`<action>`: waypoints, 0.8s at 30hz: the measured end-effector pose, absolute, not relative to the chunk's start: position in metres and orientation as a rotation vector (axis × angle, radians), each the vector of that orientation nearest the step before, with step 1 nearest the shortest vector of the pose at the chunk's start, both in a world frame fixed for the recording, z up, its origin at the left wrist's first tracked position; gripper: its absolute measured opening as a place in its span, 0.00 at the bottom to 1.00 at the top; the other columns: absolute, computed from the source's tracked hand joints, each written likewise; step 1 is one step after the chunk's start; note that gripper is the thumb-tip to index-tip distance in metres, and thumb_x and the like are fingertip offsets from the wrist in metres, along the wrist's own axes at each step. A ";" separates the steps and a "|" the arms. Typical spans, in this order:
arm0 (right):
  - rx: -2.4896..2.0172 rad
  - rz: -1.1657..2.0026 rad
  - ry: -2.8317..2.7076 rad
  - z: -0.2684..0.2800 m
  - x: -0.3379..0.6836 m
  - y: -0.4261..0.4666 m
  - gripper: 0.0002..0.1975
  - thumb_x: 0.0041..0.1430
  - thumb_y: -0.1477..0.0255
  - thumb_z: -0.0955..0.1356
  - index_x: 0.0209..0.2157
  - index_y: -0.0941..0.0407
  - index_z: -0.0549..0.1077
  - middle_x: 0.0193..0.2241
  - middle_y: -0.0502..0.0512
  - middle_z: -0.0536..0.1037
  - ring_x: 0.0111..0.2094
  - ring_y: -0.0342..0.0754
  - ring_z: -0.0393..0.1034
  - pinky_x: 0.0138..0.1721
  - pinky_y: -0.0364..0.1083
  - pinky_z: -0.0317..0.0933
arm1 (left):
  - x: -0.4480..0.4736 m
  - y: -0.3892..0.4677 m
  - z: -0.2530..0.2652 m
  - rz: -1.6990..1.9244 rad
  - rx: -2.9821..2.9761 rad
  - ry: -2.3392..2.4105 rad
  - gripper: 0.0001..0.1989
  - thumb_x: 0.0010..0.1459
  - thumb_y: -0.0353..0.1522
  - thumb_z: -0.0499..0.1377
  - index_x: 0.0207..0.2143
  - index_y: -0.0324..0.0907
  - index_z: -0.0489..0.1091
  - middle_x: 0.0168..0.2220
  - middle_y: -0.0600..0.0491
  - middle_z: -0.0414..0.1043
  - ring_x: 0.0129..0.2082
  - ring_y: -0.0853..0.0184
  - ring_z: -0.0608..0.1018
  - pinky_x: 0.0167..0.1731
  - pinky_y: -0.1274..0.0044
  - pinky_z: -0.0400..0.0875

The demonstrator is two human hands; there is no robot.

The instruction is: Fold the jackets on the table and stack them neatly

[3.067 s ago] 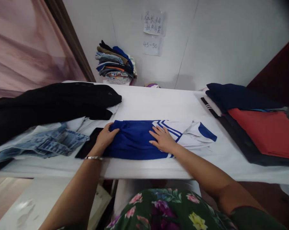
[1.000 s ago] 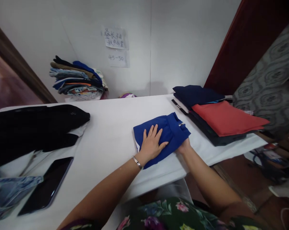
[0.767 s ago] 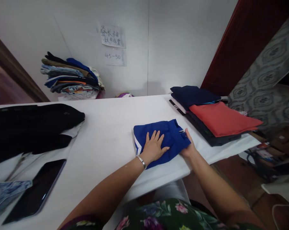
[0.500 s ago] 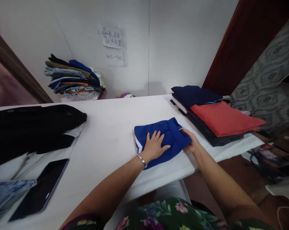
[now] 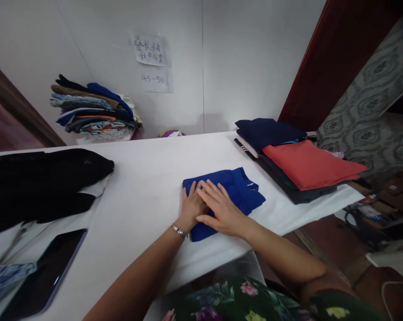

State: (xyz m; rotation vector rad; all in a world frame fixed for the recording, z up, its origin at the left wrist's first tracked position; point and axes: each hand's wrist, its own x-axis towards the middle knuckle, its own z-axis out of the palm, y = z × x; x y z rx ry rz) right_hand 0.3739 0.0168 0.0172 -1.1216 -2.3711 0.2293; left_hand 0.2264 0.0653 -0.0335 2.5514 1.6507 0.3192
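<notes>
My right hand has released right edge of blue garment, meets left hand near frame centre; both flat, grasping nothing; fold seems at smoothing

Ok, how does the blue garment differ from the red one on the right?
The blue garment lies under the left hand and right hand; no hand touches the red garment. The blue garment sits on the white tabletop; the red garment lies on dark clothing. Both look folded.
</notes>
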 end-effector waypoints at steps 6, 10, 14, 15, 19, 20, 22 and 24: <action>-1.688 0.209 -2.423 -0.015 0.413 0.077 0.35 0.68 0.51 0.59 0.67 0.60 0.59 0.69 0.66 0.55 0.71 0.59 0.43 0.69 0.64 0.36 | 0.224 0.062 -0.032 0.440 2.385 1.737 0.27 0.67 0.43 0.48 0.64 0.43 0.62 0.69 0.44 0.55 0.71 0.52 0.52 0.65 0.49 0.47; -1.832 0.229 -2.353 -0.031 0.452 0.088 0.34 0.69 0.50 0.55 0.66 0.57 0.61 0.69 0.60 0.56 0.71 0.55 0.44 0.69 0.63 0.35 | 0.222 0.062 -0.035 0.488 2.276 1.775 0.29 0.67 0.45 0.49 0.64 0.40 0.61 0.69 0.43 0.54 0.71 0.53 0.52 0.65 0.52 0.51; -1.852 0.261 -2.251 -0.037 0.461 0.085 0.34 0.68 0.50 0.56 0.67 0.54 0.59 0.70 0.55 0.54 0.72 0.54 0.41 0.69 0.62 0.36 | 0.219 0.063 -0.037 0.521 2.177 1.813 0.32 0.66 0.46 0.49 0.65 0.37 0.60 0.71 0.42 0.50 0.71 0.54 0.51 0.65 0.55 0.53; -1.859 0.274 -2.224 -0.038 0.462 0.084 0.34 0.68 0.50 0.56 0.67 0.54 0.59 0.70 0.54 0.54 0.72 0.54 0.40 0.69 0.61 0.37 | 0.218 0.063 -0.038 0.524 2.159 1.820 0.32 0.66 0.47 0.48 0.65 0.37 0.59 0.71 0.42 0.49 0.71 0.54 0.51 0.66 0.55 0.53; -1.936 0.321 -2.084 -0.041 0.470 0.085 0.34 0.68 0.51 0.57 0.68 0.53 0.56 0.71 0.55 0.48 0.72 0.55 0.39 0.69 0.59 0.42 | 0.214 0.066 -0.043 0.566 2.117 1.840 0.33 0.67 0.47 0.46 0.65 0.36 0.59 0.71 0.42 0.49 0.71 0.55 0.51 0.66 0.58 0.52; -1.979 0.336 -2.030 -0.042 0.473 0.084 0.34 0.68 0.52 0.57 0.69 0.54 0.56 0.71 0.55 0.48 0.71 0.55 0.41 0.68 0.58 0.44 | 0.213 0.067 -0.044 0.589 2.096 1.859 0.33 0.67 0.47 0.46 0.65 0.36 0.59 0.71 0.42 0.49 0.71 0.54 0.51 0.66 0.58 0.53; -2.070 0.359 -1.919 -0.042 0.479 0.081 0.33 0.69 0.53 0.56 0.69 0.55 0.55 0.71 0.58 0.51 0.70 0.55 0.47 0.68 0.57 0.47 | 0.209 0.069 -0.045 0.642 2.045 1.909 0.33 0.66 0.48 0.46 0.65 0.35 0.59 0.71 0.40 0.49 0.70 0.52 0.53 0.65 0.58 0.54; -2.127 0.347 -1.842 -0.043 0.485 0.077 0.33 0.69 0.54 0.56 0.69 0.56 0.55 0.69 0.59 0.56 0.69 0.55 0.52 0.67 0.55 0.49 | 0.206 0.072 -0.043 0.700 2.001 1.943 0.33 0.66 0.47 0.48 0.65 0.34 0.58 0.70 0.37 0.51 0.69 0.49 0.57 0.64 0.58 0.56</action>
